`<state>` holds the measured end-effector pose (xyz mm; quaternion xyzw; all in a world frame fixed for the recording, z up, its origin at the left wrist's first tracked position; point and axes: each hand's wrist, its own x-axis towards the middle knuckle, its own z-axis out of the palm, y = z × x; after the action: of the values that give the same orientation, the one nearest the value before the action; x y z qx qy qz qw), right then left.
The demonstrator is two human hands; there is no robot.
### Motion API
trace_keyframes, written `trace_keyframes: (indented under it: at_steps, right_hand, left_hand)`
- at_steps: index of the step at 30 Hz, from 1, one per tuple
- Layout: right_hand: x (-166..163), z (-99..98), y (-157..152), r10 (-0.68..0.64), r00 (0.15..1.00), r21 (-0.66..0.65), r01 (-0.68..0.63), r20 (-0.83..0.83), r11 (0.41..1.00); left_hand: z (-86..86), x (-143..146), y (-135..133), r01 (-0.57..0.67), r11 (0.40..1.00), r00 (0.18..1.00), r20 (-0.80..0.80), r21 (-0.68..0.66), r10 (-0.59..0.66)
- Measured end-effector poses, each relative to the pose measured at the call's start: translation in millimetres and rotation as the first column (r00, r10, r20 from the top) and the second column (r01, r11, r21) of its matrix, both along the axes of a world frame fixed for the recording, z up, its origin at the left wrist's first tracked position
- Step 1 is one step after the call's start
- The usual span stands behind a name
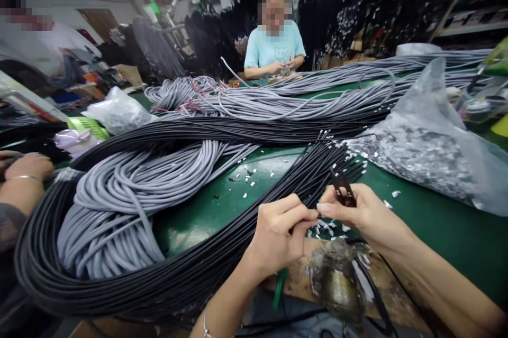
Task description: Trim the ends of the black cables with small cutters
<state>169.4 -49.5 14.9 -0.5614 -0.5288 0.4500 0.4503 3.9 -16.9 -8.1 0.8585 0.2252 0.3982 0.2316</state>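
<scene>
Pinching a black cable [307,182] end, the left hand [278,235] steadies it for the right hand [359,213]. Its grip clasps a small dark tool [342,190]; loose metal clips [254,174] lie within reach on the green counter [436,227].

Light falls evenly from overhead, bright enough over the middle of the green surface [436,232], where a pale sheen glares off it beside the grey cables [130,195]. The clear plastic bag [428,137] catches soft white highlights. The far racks sit dim and murky. Shadows under the left hand [278,232] and right hand [357,211] are faint and short. Straight lines bow towards the edges, a wide-lens warp, and the near corners smear. The taped tool [337,280] at the bottom is blurred.
</scene>
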Motion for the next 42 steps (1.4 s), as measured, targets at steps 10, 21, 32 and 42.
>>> trace_keyframes:
  at_steps: [10,21,32,42]
  right_hand:
    - [6.5,-1.7,0.9,-0.125,0.992,0.17,0.128,-0.027,0.977]
    - [-7.3,-8.4,-10.1,-0.164,0.957,0.441,0.045,0.237,0.896]
    - [-13.9,-7.0,-10.9,-0.202,0.952,0.508,0.059,0.231,0.859]
    - [-12.0,-7.4,-8.8,-0.19,0.925,0.494,0.003,0.328,0.87]
  left_hand:
    - [6.1,1.4,3.3,0.036,0.893,0.958,0.269,-0.448,0.096]
    - [-1.8,6.5,3.6,0.069,0.773,0.936,0.309,-0.631,0.168]
    - [-7.4,4.3,2.9,0.005,0.844,0.949,0.269,-0.536,0.165]
    - [-1.1,6.9,0.6,-0.035,0.865,0.977,0.165,-0.501,0.135]
